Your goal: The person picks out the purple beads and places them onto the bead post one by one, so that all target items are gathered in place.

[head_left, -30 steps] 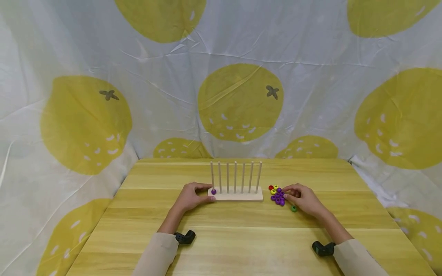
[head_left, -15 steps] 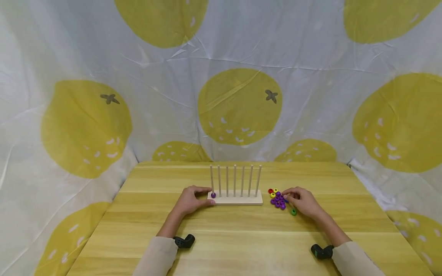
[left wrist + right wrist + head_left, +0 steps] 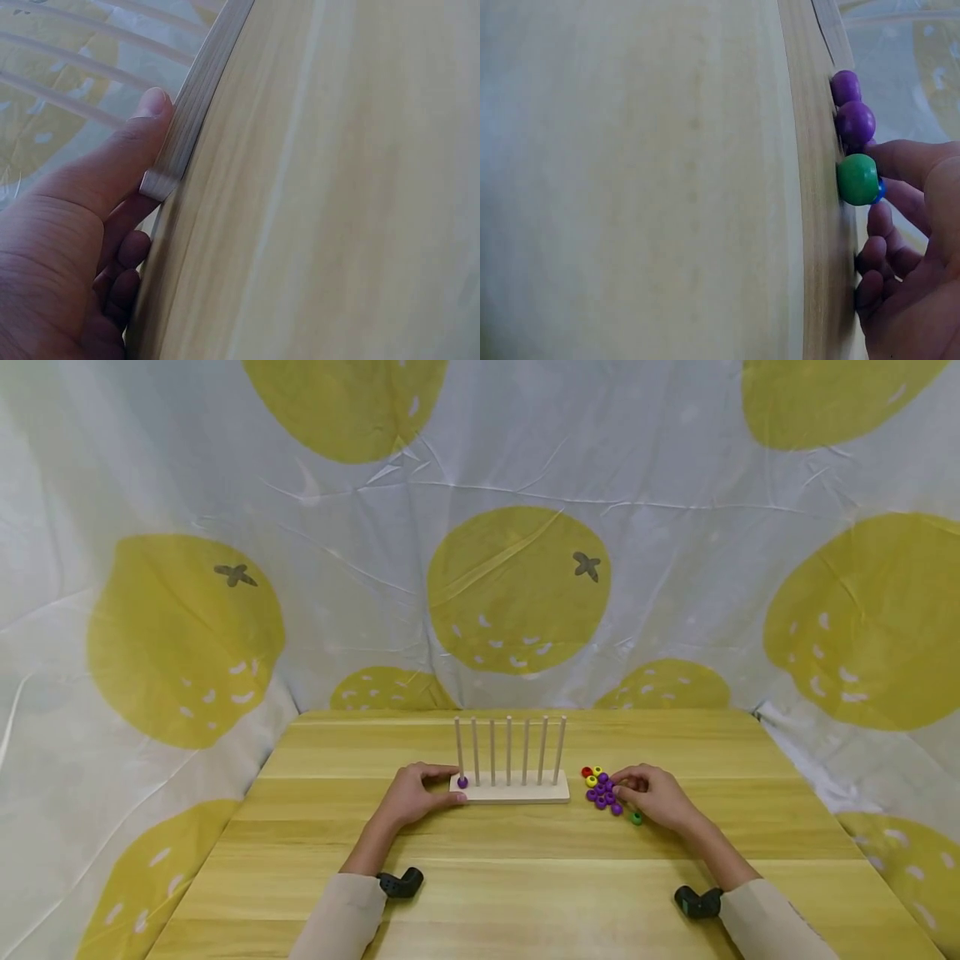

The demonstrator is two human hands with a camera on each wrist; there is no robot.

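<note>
My left hand [image 3: 412, 795] grips the left end of a light wooden peg stand [image 3: 517, 792], its thumb along the front edge. Several upright pegs rise from the base, and a purple bead [image 3: 462, 782] sits at the foot of the leftmost one. Right of the stand, my right hand [image 3: 654, 795] has thumb and fingertips at the edge of a cluster of purple beads [image 3: 601, 802]. I cannot tell whether it pinches one. In the right wrist view, a green bead [image 3: 857, 179] partly hides a blue bead [image 3: 880, 190] close by the fingers.
A red bead [image 3: 587, 772] and yellow beads [image 3: 592, 782] lie at the cluster's back left. The wooden table [image 3: 510, 893] reaches back to a hanging cloth [image 3: 660, 593] printed with yellow fruit. Dark devices [image 3: 699, 902] sit at both wrists.
My left hand keeps its place at the stand. Among the beads, my right fingers have shifted slightly, and the front purple bead has moved a little right. A blue bead showed briefly beside the thumb.
</note>
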